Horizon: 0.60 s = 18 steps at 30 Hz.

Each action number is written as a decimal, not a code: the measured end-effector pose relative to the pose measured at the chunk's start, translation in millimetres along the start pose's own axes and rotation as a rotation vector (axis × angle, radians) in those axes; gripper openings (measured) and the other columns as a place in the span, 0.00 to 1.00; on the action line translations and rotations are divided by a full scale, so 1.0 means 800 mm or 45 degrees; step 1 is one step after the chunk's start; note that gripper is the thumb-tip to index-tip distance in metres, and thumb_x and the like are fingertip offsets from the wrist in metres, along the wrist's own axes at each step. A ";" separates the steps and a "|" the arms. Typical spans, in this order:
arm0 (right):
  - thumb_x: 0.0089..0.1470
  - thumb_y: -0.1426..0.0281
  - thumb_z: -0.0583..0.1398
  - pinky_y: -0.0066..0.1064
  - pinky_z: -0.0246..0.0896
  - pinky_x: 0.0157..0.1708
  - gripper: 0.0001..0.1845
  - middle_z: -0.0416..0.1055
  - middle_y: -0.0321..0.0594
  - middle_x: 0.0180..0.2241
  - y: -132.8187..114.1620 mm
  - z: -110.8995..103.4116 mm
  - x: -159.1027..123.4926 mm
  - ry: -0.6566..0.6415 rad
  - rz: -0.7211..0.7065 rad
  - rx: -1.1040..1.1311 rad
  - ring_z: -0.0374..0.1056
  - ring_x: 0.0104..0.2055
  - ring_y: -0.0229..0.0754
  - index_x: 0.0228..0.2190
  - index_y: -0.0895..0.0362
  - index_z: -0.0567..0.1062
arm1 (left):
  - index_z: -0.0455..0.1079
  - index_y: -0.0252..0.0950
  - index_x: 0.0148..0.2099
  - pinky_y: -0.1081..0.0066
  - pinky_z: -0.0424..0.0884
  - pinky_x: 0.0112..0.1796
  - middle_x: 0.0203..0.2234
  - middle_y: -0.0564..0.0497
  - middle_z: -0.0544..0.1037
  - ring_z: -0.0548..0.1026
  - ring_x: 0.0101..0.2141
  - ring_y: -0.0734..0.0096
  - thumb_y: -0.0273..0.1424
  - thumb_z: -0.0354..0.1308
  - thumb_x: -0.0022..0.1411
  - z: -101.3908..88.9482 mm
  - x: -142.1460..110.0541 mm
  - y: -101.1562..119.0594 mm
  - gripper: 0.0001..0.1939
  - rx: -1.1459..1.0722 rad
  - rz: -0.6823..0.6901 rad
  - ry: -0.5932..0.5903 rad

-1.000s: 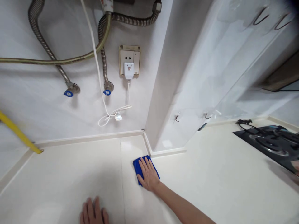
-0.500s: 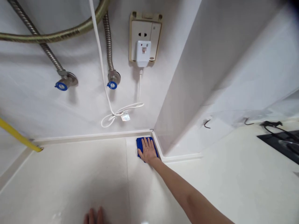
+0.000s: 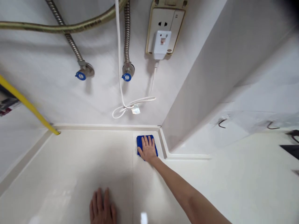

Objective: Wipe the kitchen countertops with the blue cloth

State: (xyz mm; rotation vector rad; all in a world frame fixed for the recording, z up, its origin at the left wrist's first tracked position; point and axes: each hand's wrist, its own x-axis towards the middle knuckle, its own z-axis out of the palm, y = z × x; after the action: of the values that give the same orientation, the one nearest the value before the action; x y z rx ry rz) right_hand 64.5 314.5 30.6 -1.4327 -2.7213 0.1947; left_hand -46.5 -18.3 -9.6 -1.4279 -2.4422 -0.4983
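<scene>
My right hand (image 3: 148,148) lies flat, fingers stretched out, on a folded blue cloth (image 3: 140,141). It presses the cloth onto the cream countertop (image 3: 70,174), close to the inner corner where the back wall meets a jutting white wall column (image 3: 210,71). At the bottom of the view my left hand (image 3: 102,209) rests palm down on the counter, fingers spread, holding nothing. Part of the cloth is hidden under my right palm.
On the back wall are a socket with a white plug (image 3: 161,43), a looped white cable (image 3: 130,104), two metal hoses ending in blue valves (image 3: 80,74), and a brass hose. A yellow pipe (image 3: 28,105) meets the counter at the left. A black stove edge (image 3: 291,151) shows far right.
My right hand slid the cloth away from me into the corner by the wall, then held about there. The view moved closer to the wall; my left hand shows more.
</scene>
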 end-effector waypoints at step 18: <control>0.63 0.50 0.47 0.58 0.21 0.70 0.43 0.34 0.47 0.72 -0.067 -0.037 -0.294 -0.337 -0.828 0.312 0.26 0.73 0.57 0.69 0.58 0.42 | 0.65 0.26 0.62 0.43 0.59 0.63 0.63 0.26 0.64 0.53 0.68 0.45 0.33 0.44 0.67 -0.005 0.008 0.004 0.27 -0.025 -0.050 0.042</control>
State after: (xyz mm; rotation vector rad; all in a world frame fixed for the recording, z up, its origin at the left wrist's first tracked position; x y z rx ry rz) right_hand 156.8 93.3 68.6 -0.4451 -3.0564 0.6805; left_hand -46.4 -13.6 -2.8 -1.3702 -2.4503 -0.5516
